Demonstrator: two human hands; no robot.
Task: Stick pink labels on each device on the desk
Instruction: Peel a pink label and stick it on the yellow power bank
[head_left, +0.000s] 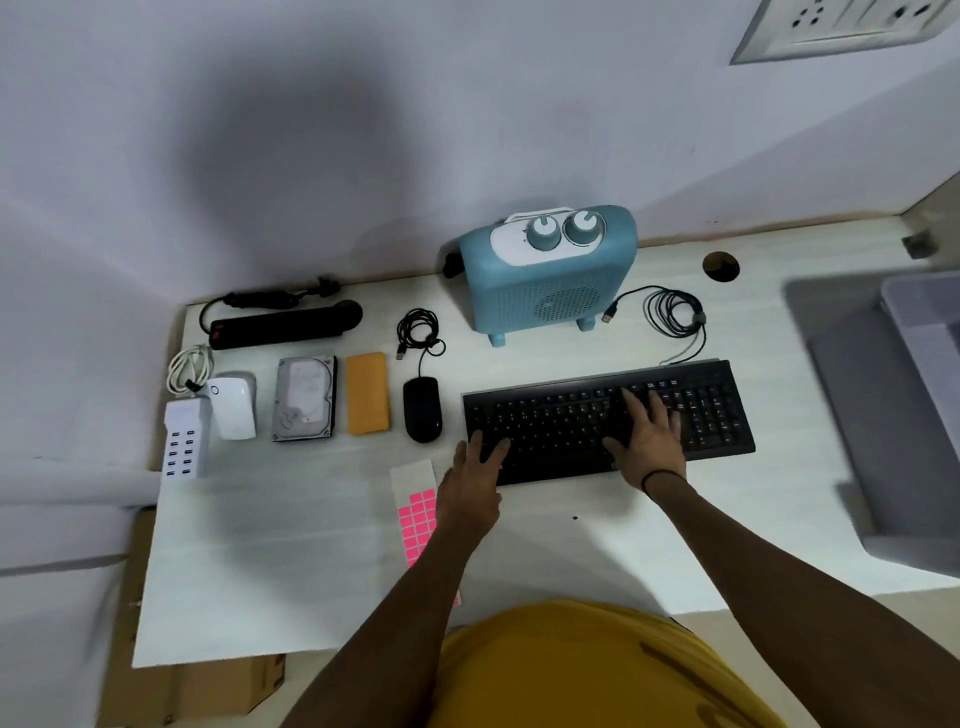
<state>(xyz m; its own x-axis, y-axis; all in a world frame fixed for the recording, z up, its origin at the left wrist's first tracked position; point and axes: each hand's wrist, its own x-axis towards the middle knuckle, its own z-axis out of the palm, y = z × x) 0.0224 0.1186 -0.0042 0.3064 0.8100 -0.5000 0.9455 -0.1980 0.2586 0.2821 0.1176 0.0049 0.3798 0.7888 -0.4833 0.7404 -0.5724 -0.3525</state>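
A black keyboard (582, 415) lies on the white desk (291, 545). My right hand (647, 439) rests flat on its keys, fingers spread. My left hand (475, 475) touches the keyboard's near left corner, fingers apart. A sheet of pink labels (418, 512) lies beside my left wrist, partly under the forearm. Further left sit a black mouse (422, 410), an orange case (367, 393), a hard drive (305, 399), a small white device (234, 401), a white USB charger (185, 441) and a black power strip (283, 325). A blue heater (550, 273) stands behind the keyboard.
A coiled keyboard cable (675, 314) lies right of the heater, near a cable hole (720, 266) in the desk. A grey bin (904, 415) stands at the right edge. A cardboard box (208, 686) sits below the desk's left front. The wall rises close behind.
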